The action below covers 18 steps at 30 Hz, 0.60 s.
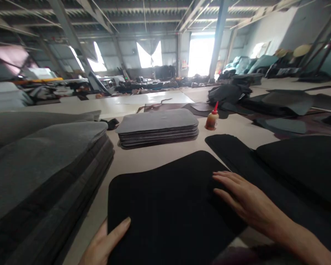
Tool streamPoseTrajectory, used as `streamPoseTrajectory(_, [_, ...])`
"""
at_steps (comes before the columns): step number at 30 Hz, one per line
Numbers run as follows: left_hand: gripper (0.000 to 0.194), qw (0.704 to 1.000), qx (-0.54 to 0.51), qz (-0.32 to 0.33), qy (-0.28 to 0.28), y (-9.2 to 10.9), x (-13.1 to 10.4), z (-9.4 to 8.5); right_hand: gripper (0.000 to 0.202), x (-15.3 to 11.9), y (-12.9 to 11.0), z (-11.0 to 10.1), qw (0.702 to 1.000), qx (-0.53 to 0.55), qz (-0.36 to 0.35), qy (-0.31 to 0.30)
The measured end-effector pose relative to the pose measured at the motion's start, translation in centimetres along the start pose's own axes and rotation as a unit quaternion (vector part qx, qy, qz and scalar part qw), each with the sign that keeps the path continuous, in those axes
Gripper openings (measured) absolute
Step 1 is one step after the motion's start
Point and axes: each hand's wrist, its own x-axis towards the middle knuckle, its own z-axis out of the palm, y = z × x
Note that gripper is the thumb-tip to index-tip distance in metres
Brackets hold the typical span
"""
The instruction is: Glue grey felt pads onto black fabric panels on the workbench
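A black mat [160, 202] with rounded corners is tilted up in front of me, above the table. My left hand [107, 235] grips its left edge, thumb on the top face and fingers hidden underneath. Over the mat's right side lies my right hand [239, 195], its fingers stretched out and held close to the surface; I cannot tell how firmly they touch. Just behind the mat stands a neat stack of grey mats [158, 129]. A bottle [212, 119] with amber contents and a red pointed nozzle stands upright to the right of that stack.
A tall pile of grey, thick sheets [44, 158] takes up the left side. More black mats [300, 165] lie on the right. Dark cut pieces [287, 101] and a dark bundle [227, 94] spread over the pale table [132, 160] farther back.
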Motion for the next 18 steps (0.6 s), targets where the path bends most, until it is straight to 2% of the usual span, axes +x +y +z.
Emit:
streamPoseTrajectory(1, [0.070,0.999,-0.022,-0.026,-0.014,0.5,-0.1,0.2,0.045,-0.9,1.7,0.7,0.999,-0.033,0.007,0.004])
streamPoseTrajectory(3, [0.070,0.998,-0.042,-0.036,-0.028,1.5,0.3,0.3,0.048,-2.6,4.0,1.9,0.997,-0.077,0.002,-0.010])
streamPoseTrajectory(5, [0.069,0.999,-0.041,-0.016,-0.011,2.3,1.5,0.0,0.051,-3.8,4.7,2.9,0.993,-0.114,-0.018,-0.024])
streamPoseTrajectory(7, [0.070,1.000,-0.009,0.018,0.017,2.7,3.1,-0.7,0.055,-4.4,4.2,3.9,0.988,-0.151,-0.039,-0.020])
streamPoseTrajectory(9, [0.069,0.994,0.077,0.063,0.044,2.8,4.9,-1.5,0.057,-4.6,3.1,4.9,0.982,-0.180,-0.053,0.004])
streamPoseTrajectory(12, [0.063,0.953,0.261,0.127,0.090,2.7,6.6,-2.2,0.055,-4.5,1.9,6.0,0.977,-0.206,-0.053,0.033])
streamPoseTrajectory(14, [0.064,0.923,0.344,0.132,0.112,2.6,6.9,-2.4,0.055,-4.7,1.7,6.3,0.973,-0.218,-0.056,0.047])
streamPoseTrajectory(15, [0.066,0.918,0.356,0.133,0.114,2.5,6.9,-2.5,0.054,-5.0,1.8,6.2,0.971,-0.223,-0.060,0.059])
streamPoseTrajectory(18, [0.066,0.928,0.318,0.167,0.098,2.0,6.7,-2.6,0.049,-6.0,2.5,6.1,0.969,-0.222,-0.078,0.079])
